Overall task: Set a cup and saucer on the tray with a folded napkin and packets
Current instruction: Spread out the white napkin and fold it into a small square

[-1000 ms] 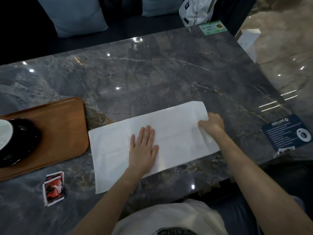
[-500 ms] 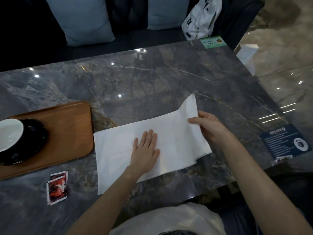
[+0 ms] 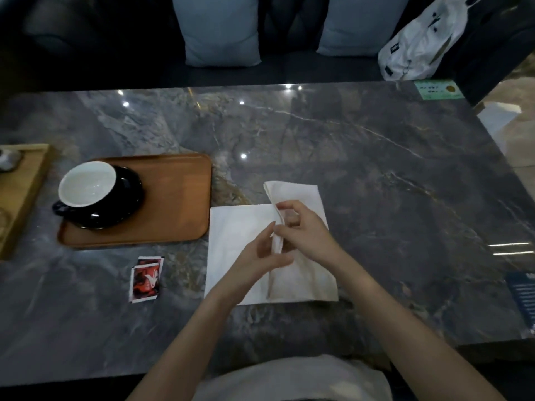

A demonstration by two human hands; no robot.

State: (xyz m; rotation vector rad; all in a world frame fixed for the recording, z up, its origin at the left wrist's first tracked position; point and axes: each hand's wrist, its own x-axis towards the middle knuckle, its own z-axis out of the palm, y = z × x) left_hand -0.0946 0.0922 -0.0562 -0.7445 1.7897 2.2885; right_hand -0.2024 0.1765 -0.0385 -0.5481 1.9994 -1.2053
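Observation:
A white napkin (image 3: 234,241) lies on the marble table, its right part folded over toward the middle. My right hand (image 3: 304,230) pinches the folded edge and holds it raised. My left hand (image 3: 260,256) touches the same edge from the left with its fingertips. A wooden tray (image 3: 173,204) sits to the left of the napkin. On it stands a black saucer (image 3: 127,209) with a cup (image 3: 86,186), white inside. Red and white packets (image 3: 146,280) lie on the table in front of the tray.
A lighter wooden tray (image 3: 23,195) sits at the far left edge. Two pale cushions (image 3: 220,30) and a white bag (image 3: 417,44) rest on the dark sofa behind the table. A green card (image 3: 437,89) lies at the far right corner, a dark blue card (image 3: 524,293) at the right edge.
My right hand has carried the napkin's right end up and leftward over the middle. My left hand lifted from lying flat on the napkin to meet the folded edge. The camera view shifted right.

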